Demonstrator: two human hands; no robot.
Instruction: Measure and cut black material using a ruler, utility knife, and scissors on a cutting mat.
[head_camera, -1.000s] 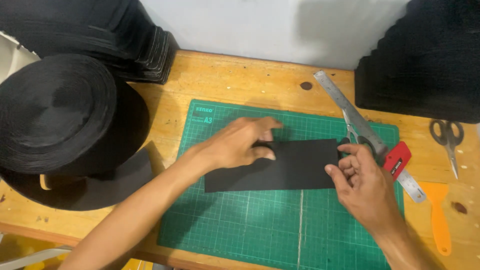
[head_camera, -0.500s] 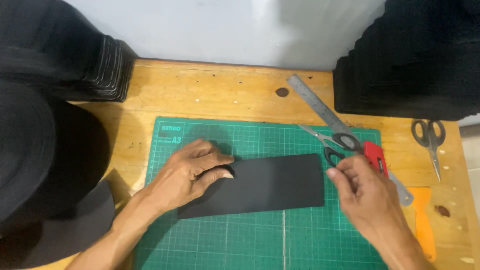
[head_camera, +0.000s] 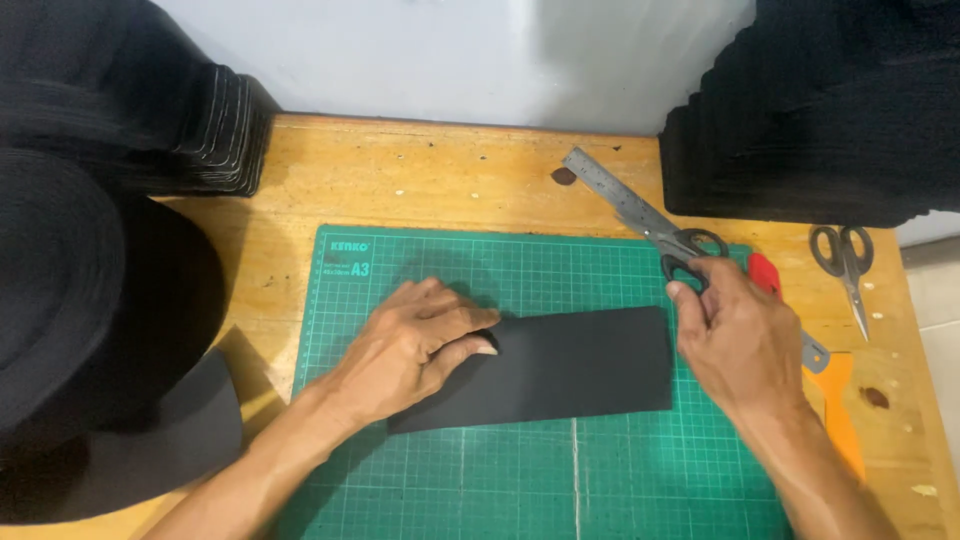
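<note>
A black rectangular strip (head_camera: 570, 365) lies on the green cutting mat (head_camera: 500, 470). My left hand (head_camera: 415, 345) presses down on its left end, fingers together, thumb against the strip's edge. My right hand (head_camera: 735, 335) is just past the strip's right end. Its thumb and forefinger close on the handles of the black-handled scissors (head_camera: 690, 250). The scissors lie on a steel ruler (head_camera: 615, 195) and point up-left along it.
A red utility knife (head_camera: 762, 270) and an orange scraper (head_camera: 838, 395) lie right of my right hand, grey scissors (head_camera: 845, 262) further right. Stacks of black pieces stand at the back right (head_camera: 820, 120) and back left (head_camera: 160, 120). A large black roll (head_camera: 60, 300) fills the left.
The view has shifted, so everything sits further left and lower in frame. My right hand has risen from the strip's right end to the scissor handles. My left hand stays on the strip.
</note>
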